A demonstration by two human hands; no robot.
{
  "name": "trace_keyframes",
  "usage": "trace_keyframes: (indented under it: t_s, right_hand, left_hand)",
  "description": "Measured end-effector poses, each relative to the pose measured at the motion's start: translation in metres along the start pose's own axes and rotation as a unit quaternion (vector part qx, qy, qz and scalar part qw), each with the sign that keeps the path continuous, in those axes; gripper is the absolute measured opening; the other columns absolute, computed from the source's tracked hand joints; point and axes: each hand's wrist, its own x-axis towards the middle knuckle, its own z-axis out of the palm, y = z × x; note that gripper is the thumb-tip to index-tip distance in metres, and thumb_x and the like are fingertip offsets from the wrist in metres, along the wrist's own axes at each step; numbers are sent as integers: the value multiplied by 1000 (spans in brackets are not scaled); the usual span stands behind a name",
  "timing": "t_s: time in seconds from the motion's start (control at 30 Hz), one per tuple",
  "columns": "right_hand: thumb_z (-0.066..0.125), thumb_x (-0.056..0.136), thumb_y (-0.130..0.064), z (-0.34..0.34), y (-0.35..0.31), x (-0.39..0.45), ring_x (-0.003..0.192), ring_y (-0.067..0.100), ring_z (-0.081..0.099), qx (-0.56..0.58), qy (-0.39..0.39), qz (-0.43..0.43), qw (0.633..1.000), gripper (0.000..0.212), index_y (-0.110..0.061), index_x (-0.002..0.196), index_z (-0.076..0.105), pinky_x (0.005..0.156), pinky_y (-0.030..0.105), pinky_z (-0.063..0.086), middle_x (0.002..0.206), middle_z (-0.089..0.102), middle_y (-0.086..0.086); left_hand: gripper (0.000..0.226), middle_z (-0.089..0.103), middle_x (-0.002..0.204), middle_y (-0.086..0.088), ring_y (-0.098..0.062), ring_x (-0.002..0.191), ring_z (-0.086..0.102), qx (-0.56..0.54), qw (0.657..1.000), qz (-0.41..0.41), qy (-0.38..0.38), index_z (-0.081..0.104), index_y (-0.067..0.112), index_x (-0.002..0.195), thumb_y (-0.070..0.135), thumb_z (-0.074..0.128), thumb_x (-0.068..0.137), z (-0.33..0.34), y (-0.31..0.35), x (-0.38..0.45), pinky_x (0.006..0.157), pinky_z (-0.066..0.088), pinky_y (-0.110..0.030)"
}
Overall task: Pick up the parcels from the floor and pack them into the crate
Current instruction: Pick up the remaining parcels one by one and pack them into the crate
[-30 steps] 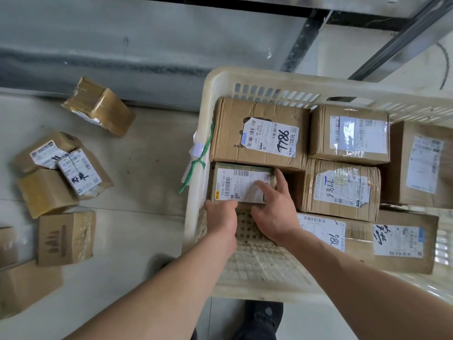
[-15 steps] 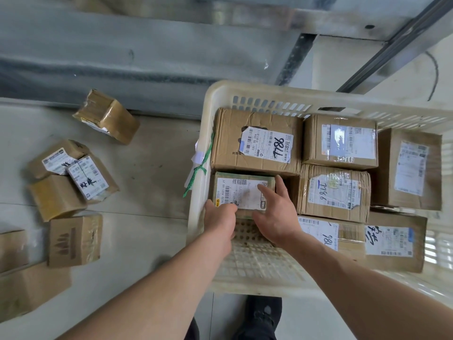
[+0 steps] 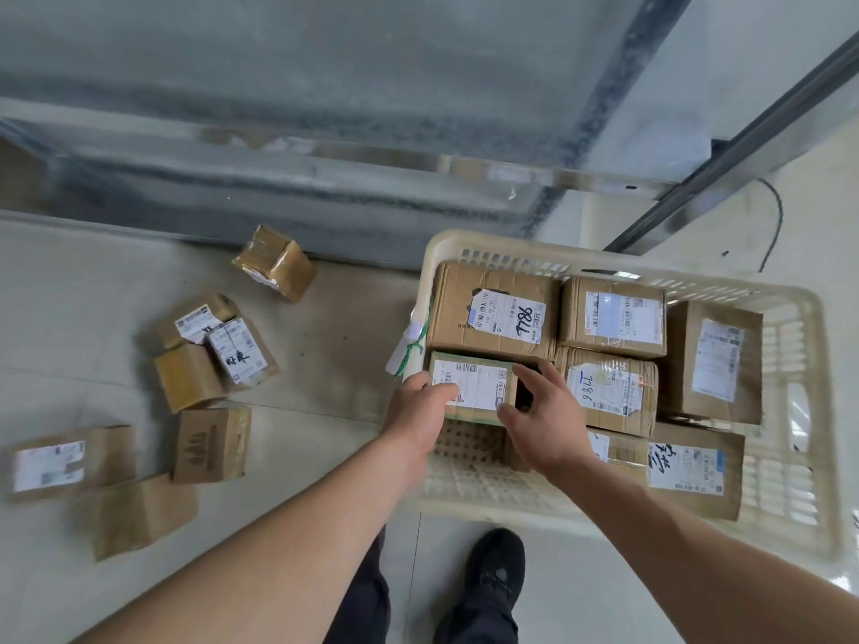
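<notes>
The crate (image 3: 618,262) is pale cream with rows of little slots and holes, and a green string (image 3: 415,347) hangs on its side at 9 o'clock. The parcels (image 3: 609,385) inside it are brown cardboard with white labels that have black bar stripes and black handwriting, and one small parcel (image 3: 472,388) has a greenish edge. At 9 o'clock more brown boxes (image 3: 211,444) lie on the light grey floor (image 3: 93,290), and at 6 o'clock there is a black shoe (image 3: 495,569).

The crate (image 3: 790,457) stands on the floor (image 3: 325,341), right of a scatter of loose parcels (image 3: 211,443). Boxes (image 3: 613,313) fill the crate's far and right parts; a shoe (image 3: 495,574) is just before its near wall.
</notes>
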Motion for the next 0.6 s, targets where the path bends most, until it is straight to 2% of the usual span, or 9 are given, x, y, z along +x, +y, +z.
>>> trace_keyframes:
  t_s: [0.07,0.13,0.2,0.3,0.33,0.4,0.43,0.5,0.6]
  right_hand:
    - [64,92,-22,-14,-21,-14,153,24,27,8,9,-11,1000,63,-17,152,46,119,34,29,168,23,9]
    - [65,91,-24,-26,-40,-31,153,25,29,16,19,-21,999,62,-17,151,49,120,37,28,167,27,10]
    - [65,92,-26,-38,-60,-48,152,24,30,23,30,-30,999,60,-18,150,50,120,38,29,166,29,9]
    - [63,94,-40,-51,-91,-79,150,25,34,44,37,-41,998,59,-19,148,53,121,41,31,164,35,7]
    - [58,93,-50,-54,-100,-90,149,25,36,56,38,-43,997,62,-20,147,54,122,44,30,162,38,6]
    - [46,90,-65,-58,-122,-113,145,24,41,87,39,-57,994,72,-19,144,57,120,47,33,157,47,6]
    - [43,94,-65,-58,-133,-125,141,24,45,100,42,-70,992,70,-16,141,59,118,45,35,152,53,6]
    - [41,105,-51,-59,-153,-144,122,21,54,117,40,-95,988,56,-8,131,65,105,36,39,136,63,10]
    - [37,108,-44,-53,-182,-166,104,20,53,128,31,-116,984,53,-2,114,69,90,32,35,119,66,13]
  left_hand:
    - [14,60,93,5,-13,84,53,-9,1000,19,2,55,28,81,21,62,91,-12,15,-24,88,44,-37]
    - [3,63,92,4,-12,82,56,-25,999,40,3,62,24,93,22,62,91,-23,29,-50,81,45,-34]
    - [12,66,88,3,-15,79,61,-45,997,67,5,62,21,103,20,62,91,-36,41,-76,76,47,-32]
    - [34,59,95,7,-6,76,54,-61,992,108,7,56,21,128,23,61,94,-58,56,-118,67,42,-26]
    - [35,57,98,7,-7,80,53,-65,992,112,13,56,19,130,28,59,96,-66,59,-132,69,40,-26]
    - [23,59,107,5,-18,99,56,-61,990,124,36,61,23,112,40,52,99,-89,60,-155,85,43,-33]
    - [28,59,120,1,-22,111,54,-57,988,134,49,60,24,111,46,48,99,-102,59,-166,95,42,-38]
    - [53,51,143,-3,-24,129,48,-44,986,147,68,56,19,133,56,41,99,-129,55,-184,104,37,-41]
    - [65,44,153,-3,-23,140,40,-44,983,149,100,51,19,143,62,35,98,-173,42,-198,108,33,-40]
